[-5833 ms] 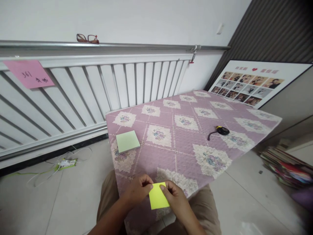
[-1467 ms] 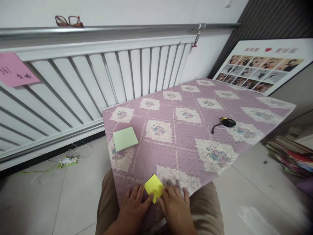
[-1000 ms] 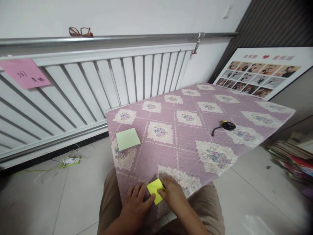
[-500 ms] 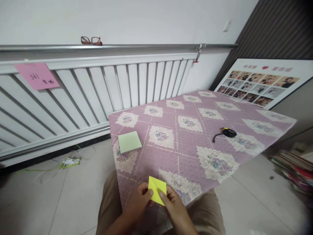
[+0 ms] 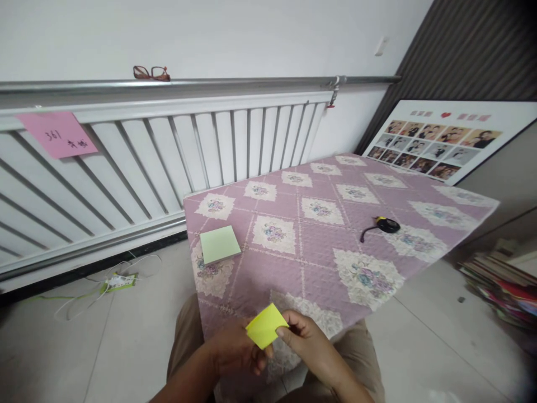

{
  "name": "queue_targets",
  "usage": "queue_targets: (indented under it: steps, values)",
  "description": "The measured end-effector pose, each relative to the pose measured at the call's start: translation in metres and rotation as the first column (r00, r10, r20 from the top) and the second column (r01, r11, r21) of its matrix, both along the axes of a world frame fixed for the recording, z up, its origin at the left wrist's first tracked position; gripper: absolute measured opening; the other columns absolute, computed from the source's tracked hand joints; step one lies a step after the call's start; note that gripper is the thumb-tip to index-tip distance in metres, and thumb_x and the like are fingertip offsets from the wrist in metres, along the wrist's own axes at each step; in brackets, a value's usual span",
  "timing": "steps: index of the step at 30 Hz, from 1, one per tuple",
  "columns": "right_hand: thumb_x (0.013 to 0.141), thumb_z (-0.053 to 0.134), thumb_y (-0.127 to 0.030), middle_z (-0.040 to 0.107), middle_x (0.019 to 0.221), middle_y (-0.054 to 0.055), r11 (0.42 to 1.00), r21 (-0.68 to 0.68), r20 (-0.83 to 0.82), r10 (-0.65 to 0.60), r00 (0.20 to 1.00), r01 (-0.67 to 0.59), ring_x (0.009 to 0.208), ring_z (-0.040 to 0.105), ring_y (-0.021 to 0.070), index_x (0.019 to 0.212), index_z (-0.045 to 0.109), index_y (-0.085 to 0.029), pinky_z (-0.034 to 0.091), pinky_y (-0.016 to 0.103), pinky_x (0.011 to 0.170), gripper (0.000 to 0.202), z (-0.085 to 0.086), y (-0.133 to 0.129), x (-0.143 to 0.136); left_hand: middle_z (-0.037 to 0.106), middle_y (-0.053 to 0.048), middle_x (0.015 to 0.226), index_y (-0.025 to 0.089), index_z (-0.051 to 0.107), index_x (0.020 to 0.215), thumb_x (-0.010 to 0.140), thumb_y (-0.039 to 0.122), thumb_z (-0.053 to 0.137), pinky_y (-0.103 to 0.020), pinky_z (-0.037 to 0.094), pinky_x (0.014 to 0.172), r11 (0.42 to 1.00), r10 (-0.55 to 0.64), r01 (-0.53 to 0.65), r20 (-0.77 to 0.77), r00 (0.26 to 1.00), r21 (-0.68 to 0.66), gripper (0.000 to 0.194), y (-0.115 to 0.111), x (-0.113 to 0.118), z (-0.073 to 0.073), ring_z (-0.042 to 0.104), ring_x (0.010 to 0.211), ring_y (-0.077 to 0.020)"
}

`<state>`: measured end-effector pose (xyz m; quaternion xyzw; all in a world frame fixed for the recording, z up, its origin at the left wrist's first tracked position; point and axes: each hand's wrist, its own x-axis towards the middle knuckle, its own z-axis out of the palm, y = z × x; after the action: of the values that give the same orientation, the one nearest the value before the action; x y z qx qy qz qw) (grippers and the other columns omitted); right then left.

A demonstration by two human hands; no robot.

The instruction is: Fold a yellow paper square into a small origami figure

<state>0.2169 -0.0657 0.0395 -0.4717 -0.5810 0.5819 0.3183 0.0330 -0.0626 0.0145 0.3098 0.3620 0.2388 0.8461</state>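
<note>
A small folded square of yellow paper [image 5: 267, 326] is held over the near edge of the table, one corner pointing away from me. My right hand [image 5: 308, 342] pinches its right corner between thumb and fingers. At the paper's left and underside is my left hand [image 5: 235, 350], its fingers curled beneath the sheet and its thumb hidden. A pad of pale green square paper [image 5: 220, 244] lies on the purple floral tablecloth [image 5: 277, 271], beyond my left hand.
A black and yellow tape measure [image 5: 387, 225] with a strap lies on the table's right side. A white radiator [image 5: 235, 140] runs behind, with glasses [image 5: 151, 73] on the pipe above. A photo board [image 5: 440, 137] leans at the back right. A power strip [image 5: 119, 281] is on the floor.
The yellow paper has turned between my hands. My left hand has rolled, its thumb leaving the paper's face and its fingers curling below. The right hand has shifted to the right corner.
</note>
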Motion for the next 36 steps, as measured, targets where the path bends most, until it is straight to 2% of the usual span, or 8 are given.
queue_targets:
  steps: [5, 8, 10, 12, 16, 21, 27, 36]
  values:
    - [0.078, 0.056, -0.047, 0.047, 0.056, -0.006, 0.989, -0.118, 0.08, -0.086, 0.993, 0.095, 0.05, 0.038, 0.0092, 0.067, 0.054, -0.019, 0.031, 0.021, 0.047, 0.03, -0.028, -0.003, 0.004, 0.062, -0.003, 0.081, 0.013, 0.062, 0.097, 0.082, 0.048, 0.049, -0.023, 0.037, 0.056, 0.979, 0.165, -0.142, -0.154, 0.974, 0.149, 0.04, 0.012, -0.009, -0.007, 0.053, 0.064, -0.0119]
    - [0.083, 0.046, -0.038, 0.049, 0.056, -0.005, 0.998, -0.034, 0.27, -0.039, 0.962, 0.05, 0.048, 0.04, 0.0097, 0.069, 0.053, -0.02, 0.031, 0.021, 0.046, 0.024, -0.045, -0.004, 0.004, 0.064, -0.003, 0.088, 0.015, 0.062, 0.098, 0.08, 0.037, 0.051, -0.024, 0.039, 0.062, 0.894, 0.115, 0.101, -0.441, 0.89, 0.437, 0.03, 0.018, -0.014, -0.012, 0.055, 0.073, -0.015]
    - [0.083, 0.043, -0.032, 0.052, 0.057, -0.004, 0.997, 0.071, 0.399, -0.04, 0.916, 0.013, 0.052, 0.045, 0.0114, 0.065, 0.052, -0.02, 0.035, 0.022, 0.05, 0.023, -0.054, -0.003, 0.003, 0.064, -0.001, 0.085, 0.016, 0.062, 0.091, 0.078, 0.025, 0.051, -0.025, 0.038, 0.063, 0.754, 0.147, 0.357, -0.671, 0.727, 0.552, 0.019, 0.019, -0.013, -0.017, 0.055, 0.075, -0.0154]
    - [0.081, 0.044, -0.027, 0.054, 0.06, -0.002, 0.99, 0.139, 0.47, -0.065, 0.88, -0.001, 0.058, 0.05, 0.0136, 0.063, 0.053, -0.02, 0.037, 0.024, 0.055, 0.022, -0.06, -0.002, 0.002, 0.063, -0.001, 0.082, 0.016, 0.061, 0.082, 0.078, 0.02, 0.047, -0.026, 0.037, 0.065, 0.65, 0.212, 0.516, -0.785, 0.582, 0.558, 0.015, 0.02, -0.01, -0.023, 0.054, 0.075, -0.0156]
    - [0.079, 0.046, -0.018, 0.058, 0.073, 0.003, 0.972, 0.237, 0.567, -0.132, 0.813, -0.008, 0.073, 0.054, 0.0194, 0.07, 0.06, -0.02, 0.038, 0.03, 0.067, 0.016, -0.066, 0.0, 0.001, 0.061, -0.004, 0.088, 0.017, 0.06, 0.082, 0.081, 0.02, 0.048, -0.029, 0.037, 0.075, 0.575, 0.244, 0.596, -0.813, 0.528, 0.56, 0.012, 0.022, -0.006, -0.032, 0.053, 0.085, -0.019]
    - [0.077, 0.053, -0.012, 0.057, 0.08, 0.005, 0.938, 0.338, 0.639, -0.169, 0.75, -0.077, 0.083, 0.052, 0.0223, 0.072, 0.06, -0.02, 0.038, 0.033, 0.075, 0.012, -0.071, 0.004, 0.002, 0.06, -0.005, 0.096, 0.018, 0.061, 0.089, 0.085, 0.021, 0.047, -0.031, 0.039, 0.079, 0.427, 0.283, 0.753, -0.865, 0.414, 0.5, 0.014, 0.027, -0.006, -0.031, 0.053, 0.091, -0.0202]
    - [0.081, 0.058, -0.013, 0.058, 0.077, 0.001, 0.821, 0.499, 0.729, -0.225, 0.647, -0.277, 0.077, 0.053, 0.0185, 0.076, 0.059, -0.021, 0.04, 0.031, 0.072, 0.009, -0.084, 0.004, 0.007, 0.06, -0.003, 0.093, 0.02, 0.061, 0.088, 0.092, 0.023, 0.044, -0.03, 0.04, 0.078, 0.239, 0.371, 0.806, -0.818, 0.44, 0.542, 0.018, 0.024, -0.011, -0.041, 0.051, 0.089, -0.0175]
    - [0.081, 0.062, -0.011, 0.061, 0.085, 0.001, 0.701, 0.572, 0.757, -0.251, 0.603, -0.426, 0.081, 0.053, 0.0185, 0.087, 0.06, -0.021, 0.043, 0.03, 0.074, 0.012, -0.092, -0.007, 0.012, 0.058, -0.001, 0.084, 0.019, 0.061, 0.092, 0.092, 0.018, 0.048, -0.03, 0.042, 0.069, -0.09, 0.597, 0.776, -0.589, 0.544, 0.625, 0.013, 0.009, -0.022, -0.07, 0.051, 0.077, -0.0165]
